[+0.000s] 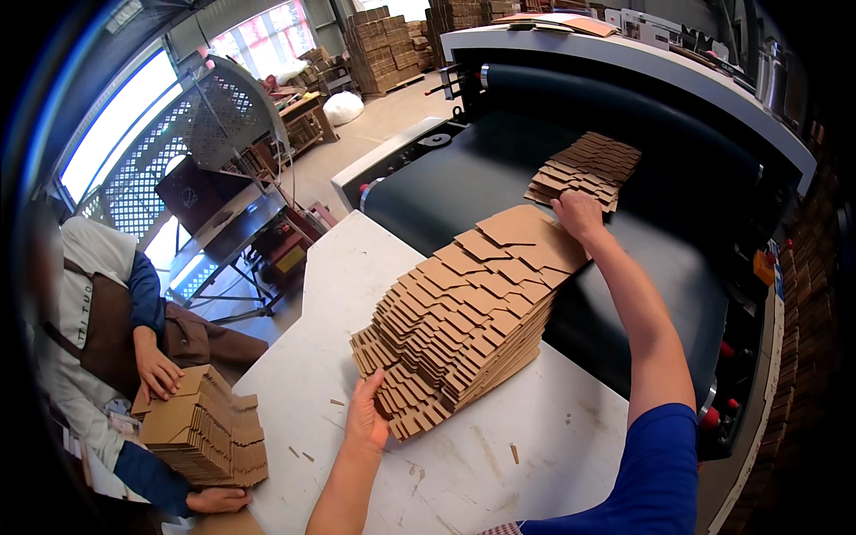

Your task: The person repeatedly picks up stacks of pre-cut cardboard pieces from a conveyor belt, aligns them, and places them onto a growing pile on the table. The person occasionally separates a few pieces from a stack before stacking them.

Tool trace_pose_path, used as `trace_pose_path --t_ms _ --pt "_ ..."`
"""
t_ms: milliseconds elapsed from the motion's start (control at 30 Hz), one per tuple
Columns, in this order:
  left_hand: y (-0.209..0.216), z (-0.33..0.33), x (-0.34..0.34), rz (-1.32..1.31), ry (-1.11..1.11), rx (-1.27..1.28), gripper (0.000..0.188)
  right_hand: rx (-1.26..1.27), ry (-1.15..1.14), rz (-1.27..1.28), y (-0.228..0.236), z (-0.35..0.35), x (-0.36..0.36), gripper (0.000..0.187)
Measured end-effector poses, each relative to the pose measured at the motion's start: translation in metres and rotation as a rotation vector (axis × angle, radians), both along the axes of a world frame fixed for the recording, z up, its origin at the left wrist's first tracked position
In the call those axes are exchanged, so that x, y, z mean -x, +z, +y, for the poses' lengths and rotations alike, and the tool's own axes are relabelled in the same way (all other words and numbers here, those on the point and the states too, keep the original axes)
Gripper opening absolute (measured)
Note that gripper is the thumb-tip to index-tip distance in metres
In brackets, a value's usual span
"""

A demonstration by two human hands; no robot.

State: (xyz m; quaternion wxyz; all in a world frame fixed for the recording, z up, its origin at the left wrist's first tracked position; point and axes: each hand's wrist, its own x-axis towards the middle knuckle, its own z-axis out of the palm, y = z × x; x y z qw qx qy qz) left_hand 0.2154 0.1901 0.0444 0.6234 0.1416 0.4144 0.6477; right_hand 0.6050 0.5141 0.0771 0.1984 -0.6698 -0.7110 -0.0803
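Note:
A fanned stack of die-cut brown cardboard sheets (464, 308) lies slantwise across the white tabletop (343, 267), its far end reaching over the dark conveyor belt. My left hand (366, 417) grips the stack's near left corner, thumb on top. At the far end my right hand (580, 216) is closed with curled fingers at the upper edge; its fingertips are partly hidden. Just beyond that hand, a smaller fanned batch of cardboard sheets (588, 165) rests on the conveyor belt (481, 147).
On the left, a seated person in a brown apron (116, 330) holds another cardboard stack (201, 423) between both hands. A large roller (615, 102) spans the machine behind the belt. Small cardboard scraps (514, 455) litter the tabletop. Piled cardboard (383, 49) stands in the background.

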Motion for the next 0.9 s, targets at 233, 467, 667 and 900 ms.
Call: trace_pose_path --t_ms 233,467,667,900 --pt "-0.001 0.013 0.015 -0.108 -0.086 0.103 0.038 0.439 -0.08 0.106 0.01 -0.015 0.058 0.085" --pt "-0.013 0.033 0.022 -0.235 -0.271 0.095 0.041 0.322 -0.008 0.044 0.002 -0.033 0.096 0.094" --pt "-0.018 0.026 0.013 -0.528 -0.393 -0.065 0.04 0.296 0.0 0.107 -0.026 -0.033 0.113 0.087" --pt "-0.013 -0.001 0.0 -0.343 -0.359 -0.046 0.037 0.279 0.045 0.246 -0.015 -0.06 0.119 0.075"
